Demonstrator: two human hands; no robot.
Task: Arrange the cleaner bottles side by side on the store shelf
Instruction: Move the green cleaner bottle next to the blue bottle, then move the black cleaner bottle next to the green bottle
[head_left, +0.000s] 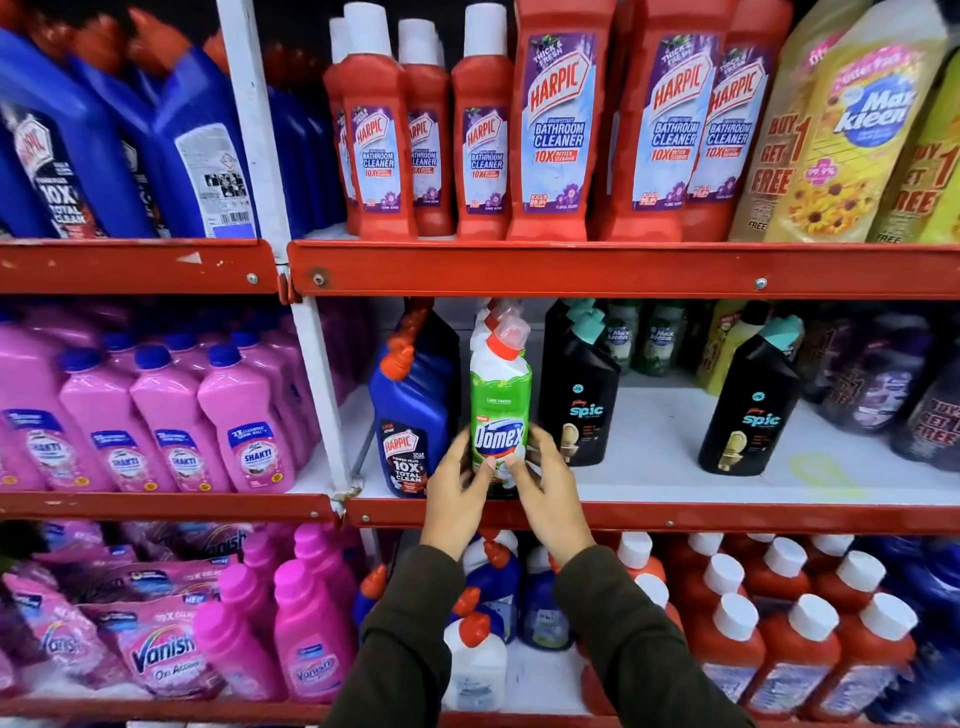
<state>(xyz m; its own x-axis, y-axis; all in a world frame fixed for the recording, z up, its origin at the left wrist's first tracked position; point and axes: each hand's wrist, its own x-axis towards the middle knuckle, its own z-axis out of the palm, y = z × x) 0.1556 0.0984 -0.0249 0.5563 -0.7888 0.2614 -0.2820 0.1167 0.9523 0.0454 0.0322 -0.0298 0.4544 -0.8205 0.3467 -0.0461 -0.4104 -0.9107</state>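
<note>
Hands, left hand (457, 493) and right hand (548, 493), clasped around Domex bottle (500, 410) on white shelf (660, 452) of store rack.

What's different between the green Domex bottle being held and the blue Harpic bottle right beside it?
The Domex bottle is green and white with a slim body; the blue Harpic bottle is wider. The left hand and right hand grip the Domex bottle at its base; nothing touches the Harpic. Both have angled red caps and stand upright on the middle shelf.
</note>
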